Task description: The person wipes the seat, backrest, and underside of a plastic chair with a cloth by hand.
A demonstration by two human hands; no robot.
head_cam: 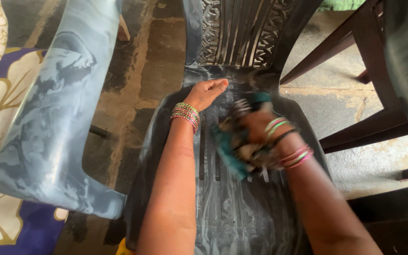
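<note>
Left hand (207, 93) flat, fingers together, near the chair (232, 208) seat's back edge; right hand (256, 127) clamped on a cloth (230, 153), blurred, mid-seat.

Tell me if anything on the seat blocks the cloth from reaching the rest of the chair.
Nothing loose shows on the dark plastic chair seat. The right hand presses the teal cloth onto the seat. Only the left hand, resting flat near the backrest, lies on that surface, just up and left of the cloth.

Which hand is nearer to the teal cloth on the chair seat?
Right. The right hand grips the teal cloth; the left hand rests flat on the chair seat, apart from it.
</note>
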